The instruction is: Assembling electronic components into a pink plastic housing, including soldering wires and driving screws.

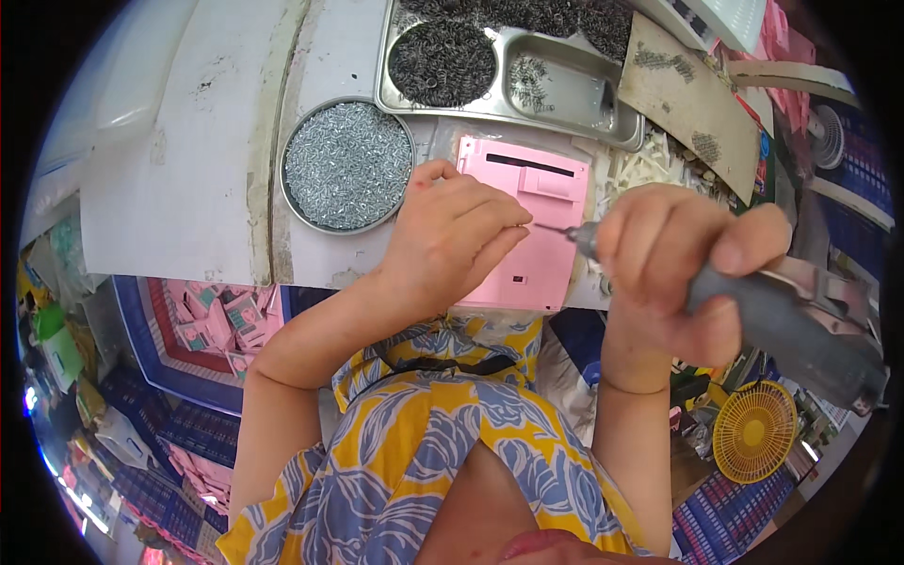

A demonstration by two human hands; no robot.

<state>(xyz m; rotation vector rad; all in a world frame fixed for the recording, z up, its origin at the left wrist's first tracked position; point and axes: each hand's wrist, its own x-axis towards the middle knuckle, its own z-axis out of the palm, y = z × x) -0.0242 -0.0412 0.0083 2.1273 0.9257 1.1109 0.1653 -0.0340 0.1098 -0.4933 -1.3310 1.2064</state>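
My right hand point(659, 250) grips a dark grey electric screwdriver point(786, 325), held sideways above the bench with its thin bit pointing left. The bit's end meets the fingertips of my left hand point(457, 231), which are pinched together. Whatever lies in that pinch is too small to make out. Under both hands sits a flat pink plastic housing point(546, 259) with a dark slot near its far edge and a raised block below the slot. Left of it stands a round metal dish point(348, 165) full of small silvery pieces that look like screws.
A steel compartment tray point(499, 113) at the back holds many small dark springs point(443, 66). A brown board point(692, 94) overlaps its right end, with white plastic parts point(650, 165) beneath. At lower left is a blue crate point(151, 348) of pink parts; a yellow fan point(753, 431) stands lower right.
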